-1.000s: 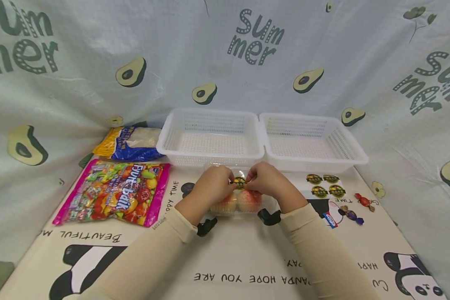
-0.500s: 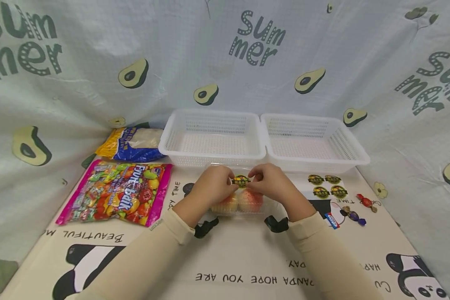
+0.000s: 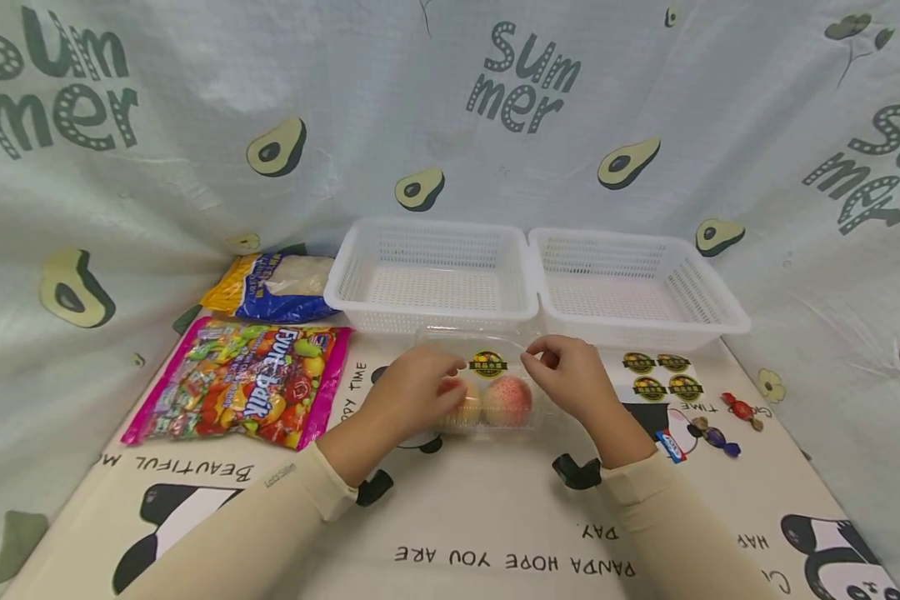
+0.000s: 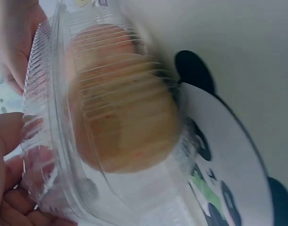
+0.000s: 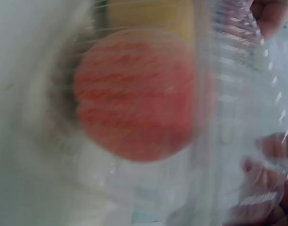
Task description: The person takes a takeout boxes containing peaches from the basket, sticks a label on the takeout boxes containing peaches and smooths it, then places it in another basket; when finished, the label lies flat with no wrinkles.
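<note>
Since prev. frame: both hands drew apart off the round sticker [image 3: 487, 364], now fully exposed on the lid of the clear clamshell box [image 3: 525, 343]; L hand slid down the box's left side, R hand shifted right & slightly up

Item 1 – clamshell box: sat on panda-print mat [image 3: 495, 517], just in front of two white baskets [image 3: 431, 279], w/ two peach-like fruits [image 3: 507, 400] inside; lid looked closed, sticker across top near far edge

Item 2 – L hand [image 3: 412, 396]: fingers curled round box's left end, gripping it (L wrist view showed fingers against ribbed rim)

Item 3 – R hand [image 3: 570, 379]: thumb & forefinger pinched together at box's right far corner; whether they had the rim or nothing, cannot tell

Item 4 – spare stickers [image 3: 656, 375] on sheet, right of box; wrapped sweets [image 3: 720, 421] beyond

Step est.: sticker seal on, pressing done. Next move prob. calls for a steady two-hand grip to lift the box w/o popping lid
</note>
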Demonstrator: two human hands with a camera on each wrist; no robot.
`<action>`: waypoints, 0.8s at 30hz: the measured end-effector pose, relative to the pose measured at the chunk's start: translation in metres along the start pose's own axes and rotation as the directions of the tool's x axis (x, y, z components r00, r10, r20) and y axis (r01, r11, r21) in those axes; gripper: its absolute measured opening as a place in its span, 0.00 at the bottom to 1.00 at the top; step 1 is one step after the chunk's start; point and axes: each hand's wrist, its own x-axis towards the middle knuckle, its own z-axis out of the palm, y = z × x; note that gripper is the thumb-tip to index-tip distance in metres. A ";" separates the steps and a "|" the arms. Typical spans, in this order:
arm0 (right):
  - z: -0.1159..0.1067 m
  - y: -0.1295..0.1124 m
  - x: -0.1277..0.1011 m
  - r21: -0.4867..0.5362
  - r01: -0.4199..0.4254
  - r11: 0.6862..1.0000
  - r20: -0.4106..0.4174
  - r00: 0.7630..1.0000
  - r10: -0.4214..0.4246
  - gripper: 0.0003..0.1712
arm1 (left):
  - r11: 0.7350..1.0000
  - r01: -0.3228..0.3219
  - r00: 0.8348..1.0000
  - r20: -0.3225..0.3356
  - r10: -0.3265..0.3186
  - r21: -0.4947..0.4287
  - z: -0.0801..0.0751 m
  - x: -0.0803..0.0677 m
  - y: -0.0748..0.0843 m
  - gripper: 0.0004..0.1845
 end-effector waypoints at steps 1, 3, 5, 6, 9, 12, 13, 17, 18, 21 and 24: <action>0.000 0.003 -0.001 0.009 0.001 1.000 -0.012 1.000 -0.001 0.09 | 1.000 -0.006 1.000 -0.008 0.005 -0.015 0.000 -0.002 -0.001 0.14; -0.001 0.009 -0.004 0.039 -0.002 0.999 -0.039 0.999 0.003 0.09 | 0.999 -0.002 1.000 -0.019 0.001 -0.043 -0.001 -0.006 -0.002 0.16; -0.003 0.016 -0.006 0.061 -0.005 0.998 -0.057 0.998 0.008 0.10 | 0.998 0.014 0.999 -0.027 -0.016 -0.062 -0.001 -0.008 -0.004 0.19; -0.004 0.019 -0.006 0.064 -0.009 0.998 -0.062 0.998 0.013 0.11 | 0.997 0.028 0.999 -0.031 -0.031 -0.070 -0.001 -0.009 -0.005 0.20; -0.008 0.030 -0.009 0.056 -0.031 0.998 -0.065 0.997 0.034 0.15 | 0.993 0.077 0.996 -0.041 -0.081 -0.087 -0.001 -0.012 -0.008 0.26; -0.011 0.042 -0.011 0.064 -0.072 0.995 -0.051 0.996 0.075 0.18 | 0.989 0.118 0.991 -0.047 -0.123 -0.093 -0.002 -0.014 -0.014 0.33; -0.013 0.047 -0.012 0.072 -0.091 0.993 -0.049 0.994 0.095 0.18 | 0.986 0.132 0.989 -0.046 -0.137 -0.097 -0.002 -0.014 -0.015 0.35; -0.021 0.066 -0.013 0.145 -0.176 0.974 -0.049 0.982 0.185 0.21 | 0.971 0.193 0.980 -0.028 -0.199 -0.142 -0.005 -0.015 -0.022 0.42; -0.024 0.070 -0.013 0.170 -0.204 0.964 -0.049 0.975 0.215 0.22 | 0.963 0.214 0.975 -0.020 -0.220 -0.162 -0.006 -0.015 -0.024 0.44; -0.032 0.082 -0.012 0.304 -0.295 0.906 -0.039 0.946 0.322 0.27 | 0.925 0.293 0.955 0.027 -0.295 -0.241 -0.009 -0.014 -0.030 0.48; -0.039 0.093 -0.012 0.460 -0.376 0.804 -0.012 0.903 0.429 0.35 | 0.868 0.390 0.920 0.094 -0.380 -0.309 -0.011 -0.014 -0.035 0.51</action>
